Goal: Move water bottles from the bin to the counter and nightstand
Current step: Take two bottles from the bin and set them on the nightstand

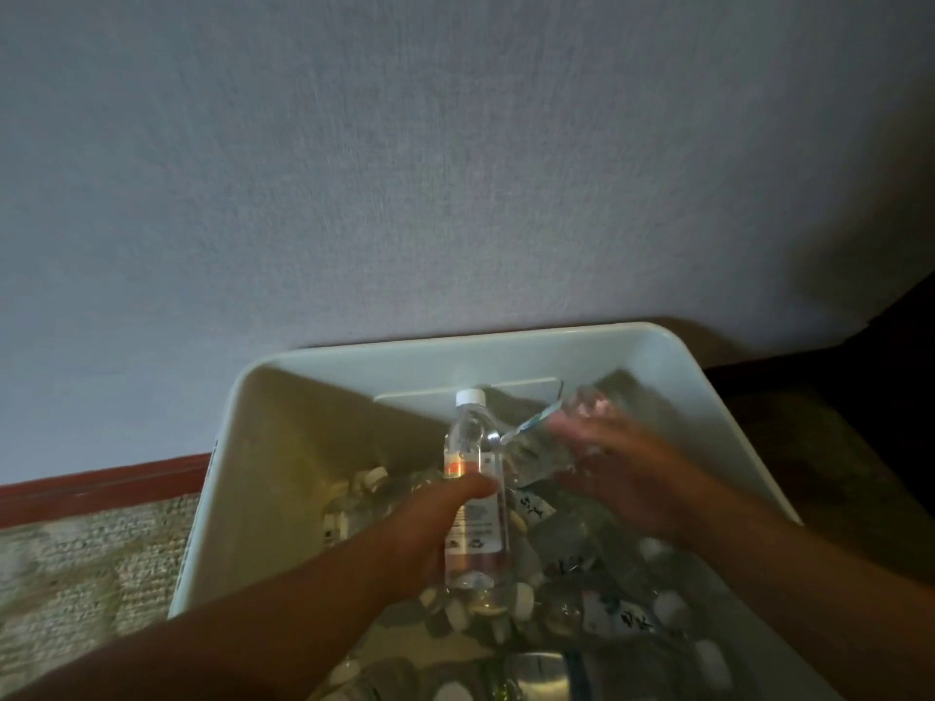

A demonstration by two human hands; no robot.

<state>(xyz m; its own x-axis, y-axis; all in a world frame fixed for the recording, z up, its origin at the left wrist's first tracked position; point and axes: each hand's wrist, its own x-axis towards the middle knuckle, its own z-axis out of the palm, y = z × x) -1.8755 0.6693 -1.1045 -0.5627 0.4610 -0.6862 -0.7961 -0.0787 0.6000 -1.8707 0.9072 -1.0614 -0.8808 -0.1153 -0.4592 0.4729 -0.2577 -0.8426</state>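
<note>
Head view, single frame, contents as we list them. One white bin (pixel 283 447), open-topped, set on patterned carpet (pixel 76 574) against a pale wall (pixel 455 169) with a red-brown skirting board (pixel 101 480); its floor is covered by a loose heap of bottles (pixel 582 599), clear plastic with white caps, lying at all angles. One upright bottle (pixel 475 498), white cap uppermost and label facing us, gripped by our left hand (pixel 435 523) with fingers wrapped round the lower body and the thumb pressed across the label; we judge the low, full-wrap grip is chosen so the bottle lifts straight out of the heap without snagging its neighbours. One second bottle (pixel 551 437), tilted with its far end raised toward the back wall of the bin, held in our right hand (pixel 602 468); that hand and bottle are motion-blurred, yet the fingers read as curled round the bottle's body, probably caught mid-lift. The two bottles stand just beside each other, the tilted one crossing close to the upright one's shoulder; whether they touch we cannot tell. Both are within the bin's walls, above the heap. Neither worktop nor nightstand appears in view. A dark shape (pixel 860 397) sits at right beyond the bin, unidentified. Taking one bottle per hand, we judge, halves the trips.
</note>
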